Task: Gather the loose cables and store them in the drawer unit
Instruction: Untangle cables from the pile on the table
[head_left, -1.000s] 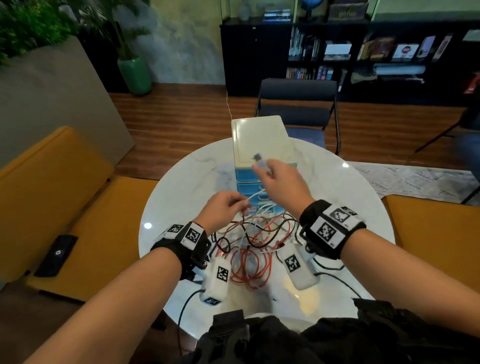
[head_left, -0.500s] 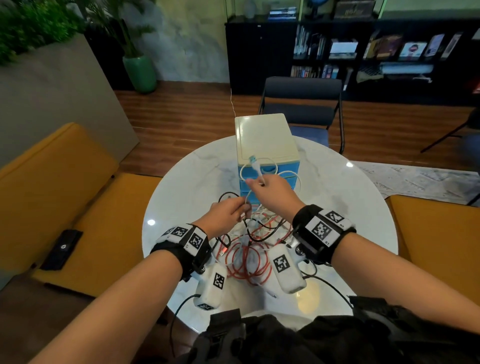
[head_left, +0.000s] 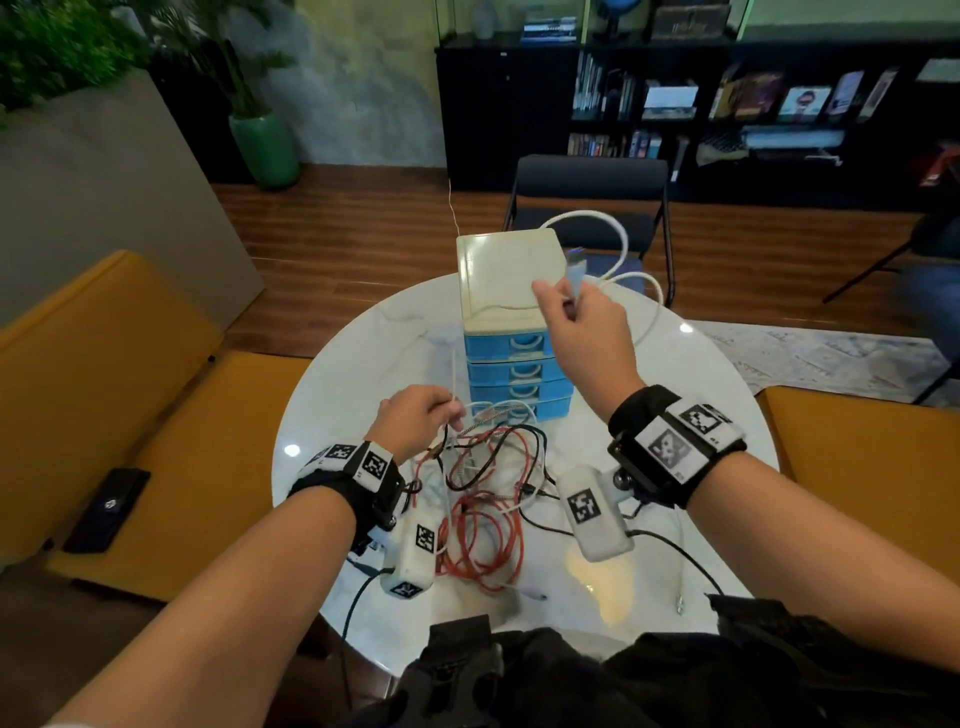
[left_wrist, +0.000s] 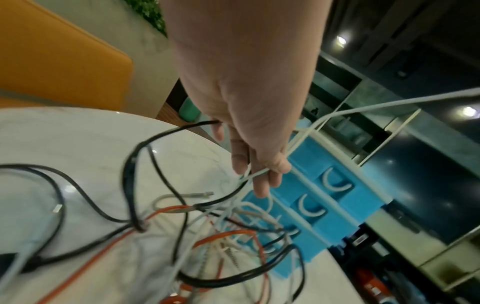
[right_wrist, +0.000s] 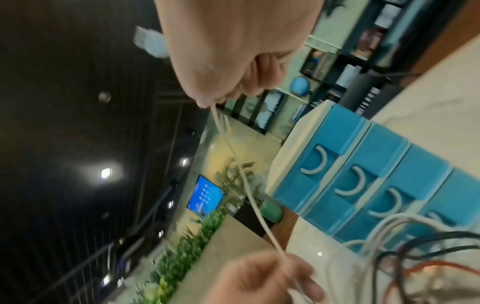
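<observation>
I see a thin white cable (head_left: 618, 244) with a pale blue plug at its end, looping up behind the drawer unit (head_left: 511, 322) and running down to my left hand (head_left: 418, 426). My right hand (head_left: 582, 332) is raised over the unit's cream top, fingers curled and pinching the cable just below the plug. My left hand, low over the middle of the table (head_left: 332, 384), pinches the same cable between thumb and fingertips, and the stretch between the two hands looks taut in the right wrist view. The unit stands toward the far edge of the table, four blue drawers with pale curved handles, all pushed in. Just under my left hand lies the tangle of loose cables (head_left: 483, 499), red, black and white, spreading toward the near edge and touching the unit's bottom drawer. I can read no brand or writing on the cable or the unit; only square black-and-white markers show on my wristbands.
</observation>
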